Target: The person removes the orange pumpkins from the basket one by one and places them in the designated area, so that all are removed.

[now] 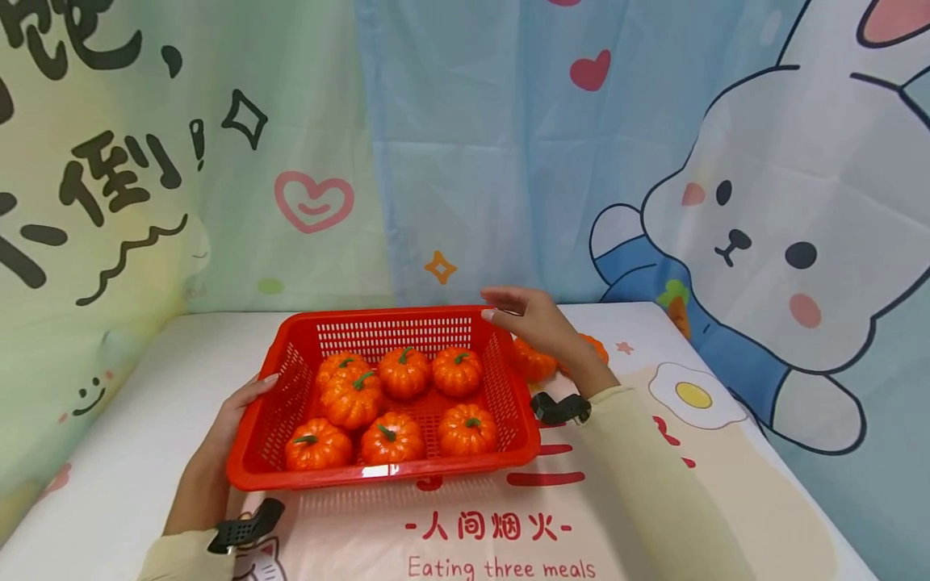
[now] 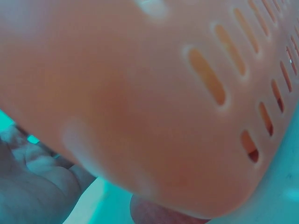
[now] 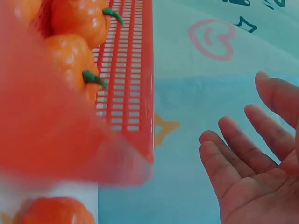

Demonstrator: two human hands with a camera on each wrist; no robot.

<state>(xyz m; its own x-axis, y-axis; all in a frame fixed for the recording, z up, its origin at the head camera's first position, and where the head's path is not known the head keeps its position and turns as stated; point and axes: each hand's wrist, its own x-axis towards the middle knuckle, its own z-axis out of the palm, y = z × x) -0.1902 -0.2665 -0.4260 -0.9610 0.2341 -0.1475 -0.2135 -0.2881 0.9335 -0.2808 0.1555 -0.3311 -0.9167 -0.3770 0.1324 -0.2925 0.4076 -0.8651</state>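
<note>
A red plastic basket [image 1: 385, 476] with slotted walls holds several small orange pumpkins [image 1: 404, 373] with green stems. My left hand [image 1: 231, 411] grips its left side, the thumb lying over the rim. In the left wrist view the basket's outer wall [image 2: 117, 102] fills most of the picture, and part of the left hand [image 2: 37, 182] shows at the lower left. Near the back right corner, my right hand [image 1: 534, 323] is raised with fingers relaxed. The right wrist view shows a gap between that hand [image 3: 257, 163] and the basket rim [image 3: 148, 84].
More orange pumpkins [image 1: 534, 363] lie on the table to the right of the basket, partly hidden by the right hand and wrist. A printed cloth [image 1: 501, 557] covers part of the white table [image 1: 109, 452]. A patterned curtain [image 1: 450, 161] hangs behind.
</note>
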